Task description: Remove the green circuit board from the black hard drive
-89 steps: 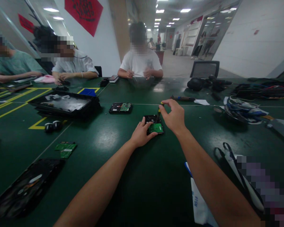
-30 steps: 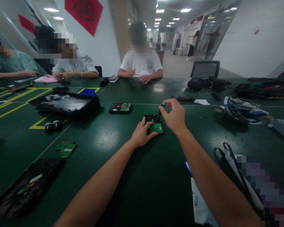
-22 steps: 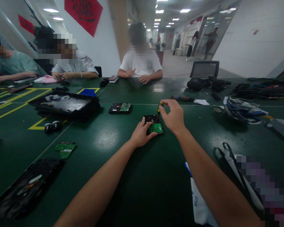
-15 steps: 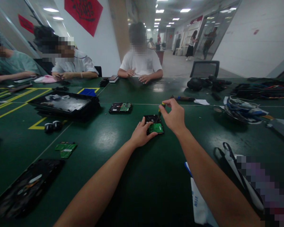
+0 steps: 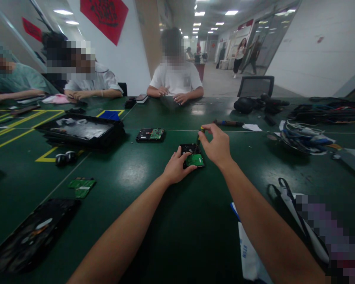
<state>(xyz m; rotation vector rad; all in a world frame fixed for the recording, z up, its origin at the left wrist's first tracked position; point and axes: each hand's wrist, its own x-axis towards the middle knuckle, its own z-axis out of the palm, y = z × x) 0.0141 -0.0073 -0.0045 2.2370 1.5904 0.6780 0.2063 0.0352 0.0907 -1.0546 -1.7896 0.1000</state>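
A hard drive (image 5: pixel 195 161) with a green circuit board lies flat on the dark green table in front of me. My left hand (image 5: pixel 177 169) grips its left and near edges, thumb and fingers spread around the case. In my right hand (image 5: pixel 218 145) is a screwdriver (image 5: pixel 200 135) with a yellow-and-black handle, pinched near the top between thumb and fingers. Its shaft slants down to the drive; the exact spot its tip touches is too small to make out. Farther left sits a second hard drive (image 5: pixel 150 135), board side up.
Left are stacked black trays (image 5: pixel 83 128), a loose green circuit board (image 5: pixel 83 187) and a larger black drive casing (image 5: pixel 32 236). Another screwdriver (image 5: pixel 227 123) lies beyond my right hand. Bundled cables (image 5: pixel 304 136) are at right, a lanyard (image 5: pixel 298 221) nearer. Across the table sits a person (image 5: pixel 175 75).
My right hand and the screwdriver have shifted slightly left, and the screwdriver's lean has changed a little. My left hand and the hard drive stay in place.
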